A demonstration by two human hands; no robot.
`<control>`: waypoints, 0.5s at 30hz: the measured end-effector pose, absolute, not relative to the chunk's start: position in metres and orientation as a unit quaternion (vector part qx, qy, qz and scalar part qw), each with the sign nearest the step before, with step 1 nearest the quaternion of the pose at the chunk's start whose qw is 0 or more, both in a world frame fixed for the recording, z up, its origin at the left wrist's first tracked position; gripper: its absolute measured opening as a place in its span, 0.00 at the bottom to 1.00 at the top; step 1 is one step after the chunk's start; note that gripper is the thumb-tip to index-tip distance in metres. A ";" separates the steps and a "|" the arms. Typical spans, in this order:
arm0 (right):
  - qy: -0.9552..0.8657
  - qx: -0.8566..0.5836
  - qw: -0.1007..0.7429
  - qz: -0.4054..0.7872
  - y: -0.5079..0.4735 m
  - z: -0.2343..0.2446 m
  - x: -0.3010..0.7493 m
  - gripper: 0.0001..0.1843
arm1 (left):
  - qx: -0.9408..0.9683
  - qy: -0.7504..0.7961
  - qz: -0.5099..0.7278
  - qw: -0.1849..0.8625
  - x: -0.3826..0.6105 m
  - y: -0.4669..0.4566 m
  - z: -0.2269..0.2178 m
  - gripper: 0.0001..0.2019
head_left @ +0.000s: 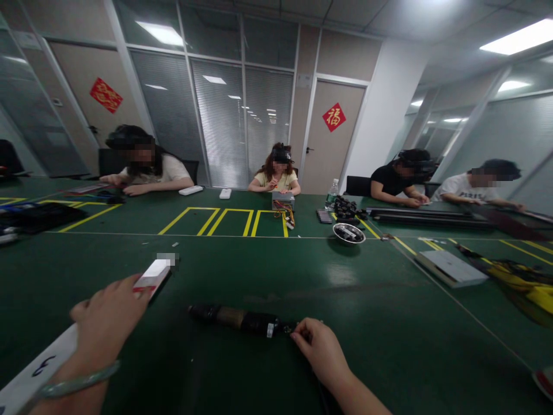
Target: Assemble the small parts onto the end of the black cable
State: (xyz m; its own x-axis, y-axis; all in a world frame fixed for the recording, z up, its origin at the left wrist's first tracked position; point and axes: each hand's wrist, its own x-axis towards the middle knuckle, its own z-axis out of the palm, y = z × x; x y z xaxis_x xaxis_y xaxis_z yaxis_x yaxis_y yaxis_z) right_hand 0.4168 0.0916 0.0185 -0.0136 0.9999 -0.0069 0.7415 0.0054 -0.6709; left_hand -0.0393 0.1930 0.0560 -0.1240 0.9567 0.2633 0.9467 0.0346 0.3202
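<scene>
My left hand (110, 311), with a bangle at the wrist, is closed over a long white bar (41, 369) marked with a dark "3". A white and red end (153, 274) sticks out beyond the fingers, in line with the bar; my hand hides the part between. On the green table (207, 369) a black electric screwdriver (259, 323) with a brownish band and a small white label lies on its side, its tip to the left. At its right end, my right hand (319, 349) pinches the cable end with thumb and forefinger. A dark cable runs under that hand.
Beyond lie a metal bowl (349, 233) of small parts, a power supply box (283, 200) with coloured wires, a bottle (332, 194), black rods (427, 218) and a flat white box (451, 268). Yellow and black material (522, 279) lies right. Several people sit across the table.
</scene>
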 end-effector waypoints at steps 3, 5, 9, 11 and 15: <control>-0.664 -0.663 0.240 0.249 0.092 0.017 0.416 0.06 | 0.754 0.616 0.229 0.010 0.057 0.175 0.066 0.23; -0.668 -0.662 0.241 0.238 0.092 0.016 0.416 0.06 | 0.826 0.517 0.210 0.081 0.118 0.161 0.064 0.22; -0.679 -0.649 0.261 0.223 0.091 0.012 0.416 0.06 | 0.891 0.391 0.165 0.162 0.195 0.143 0.050 0.21; -0.681 -0.643 0.271 0.220 0.092 0.010 0.416 0.05 | 0.900 0.367 0.160 0.173 0.211 0.140 0.045 0.21; -0.684 -0.641 0.274 0.216 0.092 0.009 0.417 0.05 | 0.901 0.359 0.171 0.176 0.218 0.137 0.037 0.18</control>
State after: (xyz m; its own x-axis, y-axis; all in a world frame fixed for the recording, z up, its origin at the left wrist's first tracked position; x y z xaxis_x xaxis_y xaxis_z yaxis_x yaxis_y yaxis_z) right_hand 0.4170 0.0921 0.0088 -0.0275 0.9949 0.0975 0.7588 0.0843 -0.6458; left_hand 0.2176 0.1375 0.0367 0.6843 0.7065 0.1808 0.5861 -0.6803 0.4401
